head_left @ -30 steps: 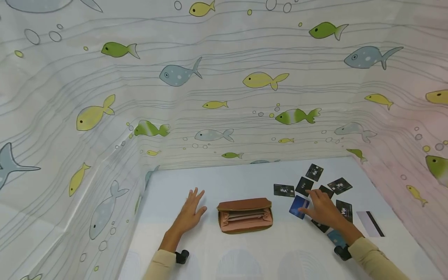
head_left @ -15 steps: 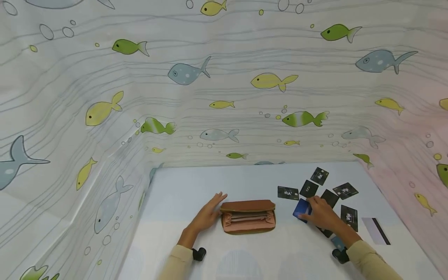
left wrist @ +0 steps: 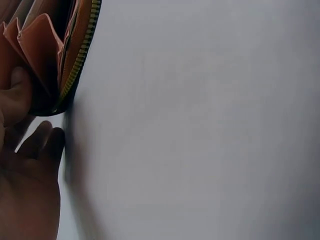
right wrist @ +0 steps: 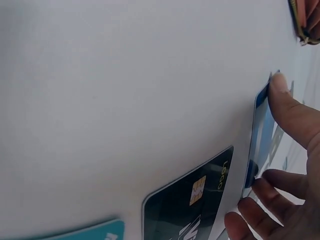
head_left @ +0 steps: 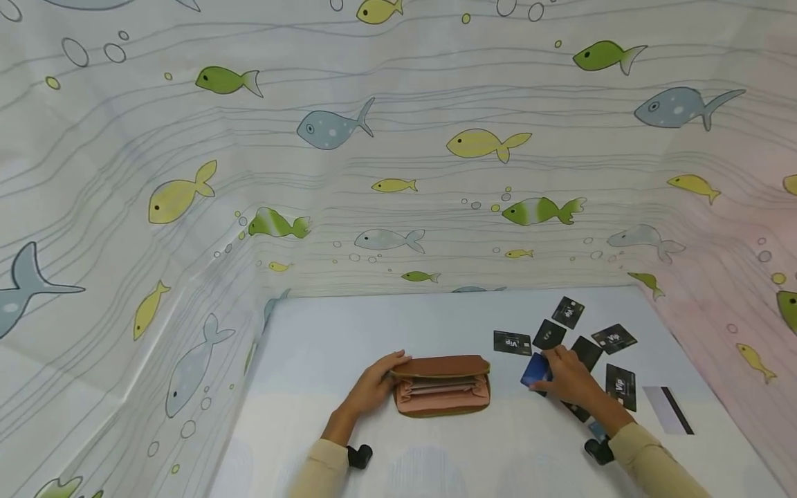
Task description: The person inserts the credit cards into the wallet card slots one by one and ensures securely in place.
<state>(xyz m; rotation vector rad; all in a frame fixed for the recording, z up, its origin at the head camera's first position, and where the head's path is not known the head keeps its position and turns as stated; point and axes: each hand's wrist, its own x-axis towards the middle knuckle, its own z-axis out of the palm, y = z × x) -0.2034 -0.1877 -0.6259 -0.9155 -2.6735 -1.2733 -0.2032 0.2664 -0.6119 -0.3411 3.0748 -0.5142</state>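
A brown zip wallet point(head_left: 441, 366) lies with its mouth open on the white table, showing pinkish pockets inside. My left hand point(head_left: 371, 386) grips its left end; in the left wrist view the thumb point(left wrist: 19, 80) lies against the wallet's point(left wrist: 42, 42) side, with other fingers lower down. To the right, my right hand point(head_left: 571, 379) holds a blue bank card point(head_left: 534, 370) by its edges. In the right wrist view the thumb is on one end of that card point(right wrist: 261, 132) and fingertips are at the other. My right hand and forearm partly cover the cards beneath.
Several black cards marked "Vip", such as one black card point(head_left: 512, 343), lie scattered around my right hand. A light blue card point(head_left: 598, 430) is partly under the right wrist. A white card with a black stripe point(head_left: 668, 410) lies far right. Fish-patterned sheeting point(head_left: 398, 207) surrounds the table.
My left hand has moved right, from beside the wallet onto its left end. The right hand's fingers have closed in on the blue card's edges. The head view has shifted slightly.
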